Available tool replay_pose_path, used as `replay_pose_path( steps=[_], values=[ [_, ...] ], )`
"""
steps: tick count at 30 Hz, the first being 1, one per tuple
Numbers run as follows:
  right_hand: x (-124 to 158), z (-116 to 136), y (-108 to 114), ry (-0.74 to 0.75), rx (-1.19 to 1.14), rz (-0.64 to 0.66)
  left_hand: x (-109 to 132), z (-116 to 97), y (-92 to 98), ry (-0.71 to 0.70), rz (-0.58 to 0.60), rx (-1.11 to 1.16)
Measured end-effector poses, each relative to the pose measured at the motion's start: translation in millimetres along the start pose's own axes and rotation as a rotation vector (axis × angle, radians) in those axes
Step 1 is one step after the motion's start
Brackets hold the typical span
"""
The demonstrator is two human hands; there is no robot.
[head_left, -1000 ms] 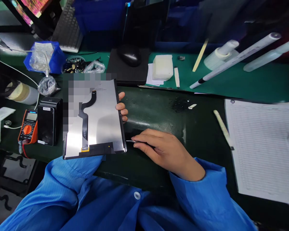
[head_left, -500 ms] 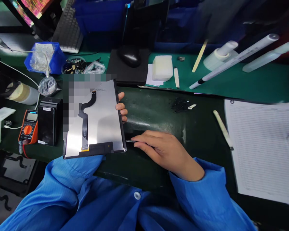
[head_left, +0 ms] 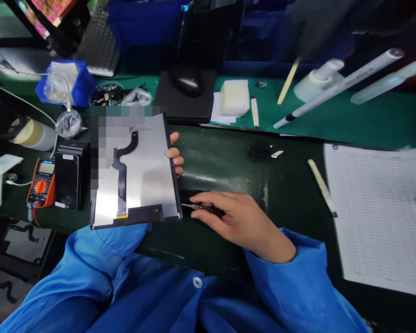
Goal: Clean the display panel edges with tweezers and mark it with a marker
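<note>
My left hand (head_left: 174, 154) holds up a tablet-sized display panel (head_left: 146, 171) from beneath. Its fingertips curl round the right edge, and the rest of the hand is hidden behind it. The panel's silvery back faces me, with a black ribbon cable (head_left: 122, 185) bent across it and a black strip along the lower edge. In my right hand (head_left: 234, 215) dark tweezers (head_left: 210, 209) are pinched between thumb and fingers. Their pointed tip is at the panel's lower right edge; whether it touches I cannot tell.
Left of the panel stand an orange multimeter (head_left: 40, 185) and a black phone (head_left: 67, 180). Behind lie a mouse (head_left: 186, 81), a white foam block (head_left: 235, 98) and a white pen (head_left: 339, 88). A ruled paper sheet (head_left: 381, 217) and a pale stick (head_left: 322, 187) lie to the right.
My right fingers have shifted and parted slightly, so more of the tweezers' dark body shows. The tip stays by the panel's edge. The panel and my left hand are almost unmoved.
</note>
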State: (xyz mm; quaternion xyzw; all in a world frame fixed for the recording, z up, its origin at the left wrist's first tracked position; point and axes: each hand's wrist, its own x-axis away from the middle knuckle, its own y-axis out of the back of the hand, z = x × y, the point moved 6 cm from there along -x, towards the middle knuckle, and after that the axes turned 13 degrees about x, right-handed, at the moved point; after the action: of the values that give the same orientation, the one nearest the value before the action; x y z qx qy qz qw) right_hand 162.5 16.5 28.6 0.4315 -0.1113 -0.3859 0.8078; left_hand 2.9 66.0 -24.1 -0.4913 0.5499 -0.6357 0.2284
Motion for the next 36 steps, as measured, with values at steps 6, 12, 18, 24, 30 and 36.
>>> replay_pose_path(
  steps=[6, 12, 18, 24, 30, 36],
  values=[
    [-0.1, 1.0, 0.7, 0.039, 0.039, -0.001, -2.2, -0.5, 2.9, -0.003, -0.007, 0.006],
    [0.6, 0.0, 1.3, 0.008, 0.020, -0.009, -2.5, -3.6, 7.2, -0.026, -0.007, 0.010],
    [-0.8, 1.4, 0.4, 0.041, 0.025, 0.001, -1.7, -4.3, 9.4, -0.071, -0.029, -0.005],
    [-0.1, 0.4, -0.1, 0.014, 0.018, 0.024, -2.1, -2.8, 7.2, -0.041, 0.030, -0.016],
    [0.5, 0.9, -0.4, 0.041, 0.022, 0.004, -2.6, -3.3, 7.8, -0.054, 0.060, -0.024],
    [2.2, 0.8, 0.2, 0.048, 0.017, 0.003, -3.9, -4.0, 12.0, -0.060, 0.080, -0.042]
  ],
)
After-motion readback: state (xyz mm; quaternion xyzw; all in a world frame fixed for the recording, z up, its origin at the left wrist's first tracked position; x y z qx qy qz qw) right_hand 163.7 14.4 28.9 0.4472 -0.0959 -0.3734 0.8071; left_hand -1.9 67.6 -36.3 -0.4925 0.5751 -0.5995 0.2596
